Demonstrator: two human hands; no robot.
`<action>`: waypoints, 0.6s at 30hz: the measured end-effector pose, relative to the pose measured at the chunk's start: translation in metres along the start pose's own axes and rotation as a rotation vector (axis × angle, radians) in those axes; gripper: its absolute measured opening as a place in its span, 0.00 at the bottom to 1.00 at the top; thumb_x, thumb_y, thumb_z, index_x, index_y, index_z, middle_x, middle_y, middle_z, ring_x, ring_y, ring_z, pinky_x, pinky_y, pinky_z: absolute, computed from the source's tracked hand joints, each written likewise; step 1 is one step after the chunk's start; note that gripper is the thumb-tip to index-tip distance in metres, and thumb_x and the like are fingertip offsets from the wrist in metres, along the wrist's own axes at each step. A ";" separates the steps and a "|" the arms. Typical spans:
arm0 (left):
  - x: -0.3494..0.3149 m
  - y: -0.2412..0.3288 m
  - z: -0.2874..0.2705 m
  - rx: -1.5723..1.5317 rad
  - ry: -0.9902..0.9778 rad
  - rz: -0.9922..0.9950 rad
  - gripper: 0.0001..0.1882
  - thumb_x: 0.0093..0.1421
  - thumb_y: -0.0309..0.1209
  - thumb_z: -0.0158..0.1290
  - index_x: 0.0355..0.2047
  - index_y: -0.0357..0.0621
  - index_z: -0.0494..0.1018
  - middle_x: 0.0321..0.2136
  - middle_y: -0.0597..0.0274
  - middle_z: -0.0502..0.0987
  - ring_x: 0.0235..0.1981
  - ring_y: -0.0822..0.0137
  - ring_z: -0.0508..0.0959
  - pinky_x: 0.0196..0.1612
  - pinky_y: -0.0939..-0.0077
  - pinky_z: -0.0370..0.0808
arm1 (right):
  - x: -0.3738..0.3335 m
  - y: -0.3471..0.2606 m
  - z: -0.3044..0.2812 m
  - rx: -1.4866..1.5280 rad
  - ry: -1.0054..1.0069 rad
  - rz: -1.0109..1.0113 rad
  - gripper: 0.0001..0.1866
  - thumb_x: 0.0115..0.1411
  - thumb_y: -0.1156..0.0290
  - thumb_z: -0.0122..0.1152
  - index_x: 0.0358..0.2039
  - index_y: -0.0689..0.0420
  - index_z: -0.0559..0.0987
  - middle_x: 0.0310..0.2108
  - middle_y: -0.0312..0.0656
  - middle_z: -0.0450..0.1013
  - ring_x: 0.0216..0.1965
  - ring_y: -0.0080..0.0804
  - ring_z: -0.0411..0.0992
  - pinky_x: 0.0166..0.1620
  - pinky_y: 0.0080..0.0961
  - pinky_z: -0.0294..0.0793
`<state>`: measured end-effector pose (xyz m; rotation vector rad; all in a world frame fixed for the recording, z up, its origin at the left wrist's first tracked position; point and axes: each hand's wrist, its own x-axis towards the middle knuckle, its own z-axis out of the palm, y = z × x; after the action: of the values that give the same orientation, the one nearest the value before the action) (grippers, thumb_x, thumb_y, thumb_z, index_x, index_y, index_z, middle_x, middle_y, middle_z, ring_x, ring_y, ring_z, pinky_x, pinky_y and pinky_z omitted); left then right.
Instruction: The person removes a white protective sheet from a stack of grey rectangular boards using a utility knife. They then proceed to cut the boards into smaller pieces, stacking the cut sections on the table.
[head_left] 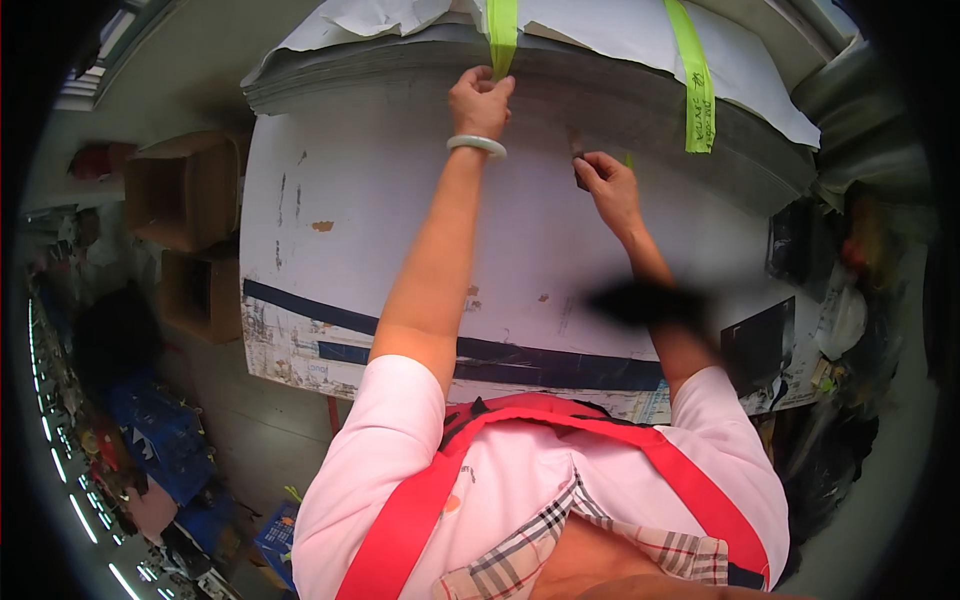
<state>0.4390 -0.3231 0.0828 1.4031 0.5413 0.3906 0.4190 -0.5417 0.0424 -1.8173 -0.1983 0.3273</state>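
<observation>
My left hand [480, 102], a pale bangle [477, 145] at its wrist, pinches the lower end of a lime-green strip [502, 35]. That strip hangs over the front of a tall stack of thin grey sheets [640, 105]. To its right, my right hand [608, 188] is closed on a small thin tool that looks like a blade [576, 143], its tip upward; the exact kind is hard to make out. A second green strip [697, 90] with handwritten marks hangs further right. Crumpled white paper [600, 35] covers the top of the stack.
A white worktable [380, 220] with dark blue tape [540, 365] along its near side lies under my arms. Cardboard boxes [185, 190] stand at its left. Dark plates [765, 345] and plastic bags [840, 320] sit at the right. A blurred black shape [645, 302] covers part of my right forearm.
</observation>
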 end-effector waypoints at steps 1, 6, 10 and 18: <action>0.012 -0.001 -0.004 0.104 -0.003 0.046 0.18 0.50 0.31 0.62 0.38 0.32 0.72 0.21 0.62 0.75 0.13 0.74 0.70 0.17 0.80 0.69 | 0.003 0.000 0.004 0.014 0.002 -0.008 0.12 0.58 0.65 0.58 0.32 0.64 0.77 0.23 0.32 0.72 0.26 0.16 0.67 0.31 0.16 0.67; 0.026 -0.006 -0.011 0.514 0.046 0.278 0.11 0.48 0.30 0.62 0.26 0.35 0.74 0.17 0.60 0.75 0.17 0.68 0.73 0.23 0.74 0.70 | 0.023 -0.017 0.040 0.079 -0.016 -0.030 0.13 0.58 0.65 0.57 0.33 0.64 0.77 0.23 0.33 0.72 0.26 0.18 0.67 0.31 0.17 0.67; 0.030 -0.004 -0.016 0.746 0.062 0.614 0.08 0.47 0.28 0.60 0.25 0.36 0.75 0.20 0.55 0.75 0.21 0.62 0.75 0.29 0.69 0.72 | 0.034 -0.022 0.053 0.101 -0.013 -0.036 0.13 0.57 0.64 0.57 0.33 0.63 0.78 0.23 0.35 0.73 0.26 0.20 0.68 0.32 0.19 0.68; 0.023 -0.005 -0.016 0.517 0.035 0.474 0.06 0.53 0.26 0.58 0.24 0.35 0.74 0.18 0.62 0.75 0.14 0.74 0.74 0.18 0.80 0.69 | 0.041 -0.009 0.036 0.021 0.024 -0.036 0.15 0.57 0.62 0.57 0.36 0.63 0.78 0.24 0.37 0.73 0.27 0.23 0.68 0.34 0.22 0.68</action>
<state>0.4482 -0.2982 0.0739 2.0360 0.3423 0.6875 0.4460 -0.4939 0.0377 -1.7941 -0.2103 0.2814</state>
